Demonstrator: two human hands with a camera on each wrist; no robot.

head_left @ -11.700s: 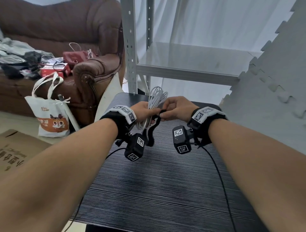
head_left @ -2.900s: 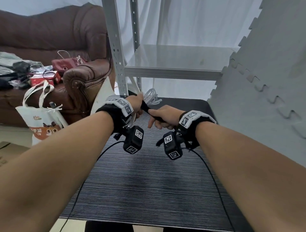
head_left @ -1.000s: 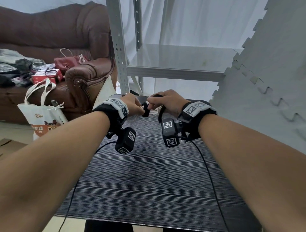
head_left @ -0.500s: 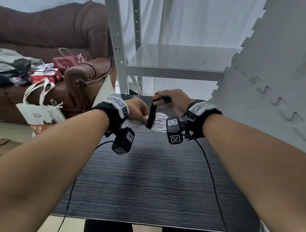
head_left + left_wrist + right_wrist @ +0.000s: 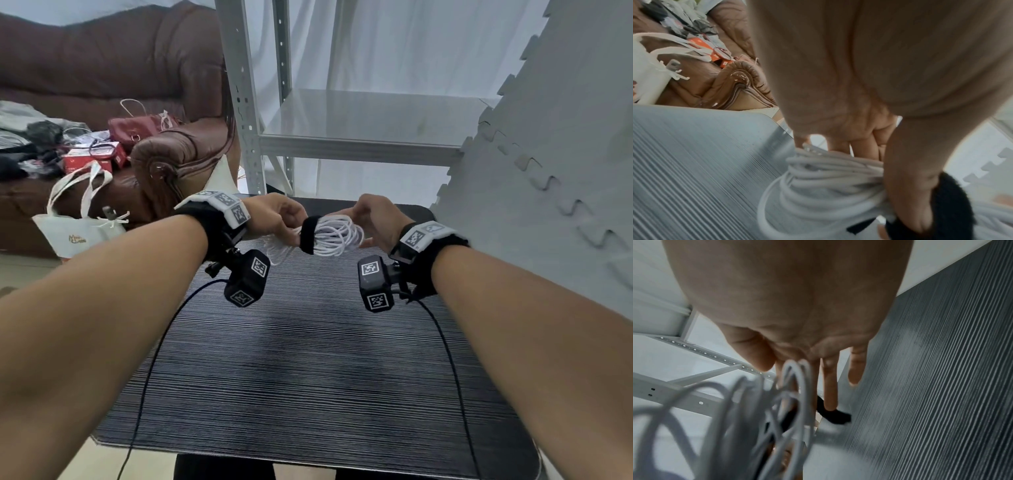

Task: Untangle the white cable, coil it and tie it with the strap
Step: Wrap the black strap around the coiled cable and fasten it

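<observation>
1. Evidently the coiled white round cable (image 5: 337, 237) hangs above the dark ribbed counter (image 5: 308, 377), toward its 12 o'clock edge, with the black fabric strap (image 5: 308, 234) already wrapped round it.
2. The left hand (image 5: 274, 219) grips the bundle, thumb pressing the strap; the right hand (image 5: 371, 219) is loosely spread, fingertips touching the loops and strap.
3. To finish well, I'd press the strap end flat while the left pinch stays firm.
4. Only the left wrist view shows the thumb on the strap; the right wrist view shows straight fingers (image 5: 830, 386).
</observation>
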